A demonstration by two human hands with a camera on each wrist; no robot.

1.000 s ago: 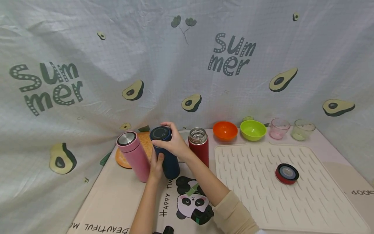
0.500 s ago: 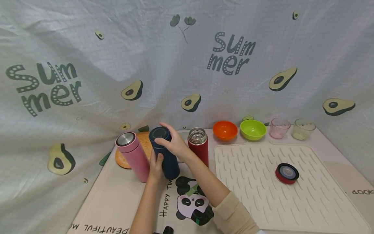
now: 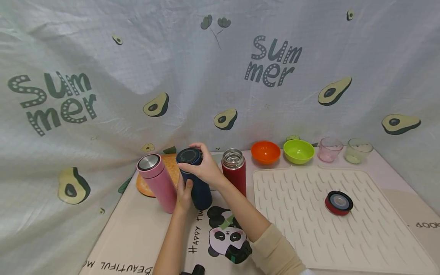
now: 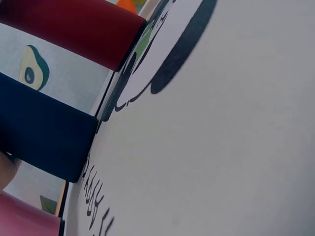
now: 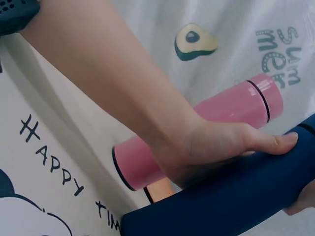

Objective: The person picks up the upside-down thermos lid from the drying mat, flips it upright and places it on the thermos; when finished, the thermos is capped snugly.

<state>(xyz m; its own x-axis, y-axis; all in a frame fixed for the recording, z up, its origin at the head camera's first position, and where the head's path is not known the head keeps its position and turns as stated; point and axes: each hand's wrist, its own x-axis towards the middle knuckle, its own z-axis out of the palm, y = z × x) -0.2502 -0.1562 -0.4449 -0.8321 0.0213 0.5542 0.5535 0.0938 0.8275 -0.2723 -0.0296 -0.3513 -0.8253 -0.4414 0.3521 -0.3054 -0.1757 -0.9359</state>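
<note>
A dark blue thermos bottle (image 3: 201, 194) stands upright on the table, its lid (image 3: 189, 156) on. My left hand (image 3: 184, 194) grips the bottle's body from the left side; in the right wrist view that hand's thumb (image 5: 275, 143) lies along the blue surface. At the top, my right hand (image 3: 204, 168) holds the lid between thumb and fingers. A closed pink thermos (image 3: 160, 187) stands just left of the left hand. Behind the right forearm is a red thermos (image 3: 237, 177) with its steel mouth uncovered. Most left-hand fingers are hidden behind the blue bottle.
A red-and-black lid (image 3: 338, 203) lies on the beige ridged mat (image 3: 292, 229) at right. Along the back stand an orange bowl (image 3: 265, 152), a green bowl (image 3: 298, 151), a pink glass (image 3: 329, 149) and a greenish glass (image 3: 358, 151). An orange-brown round board (image 3: 144, 187) lies behind the pink thermos.
Half a second ago the right hand's fingers were loosened and its thumb lay over the lid's top; now they grip the lid's sides again. The left hand and bottle stay put.
</note>
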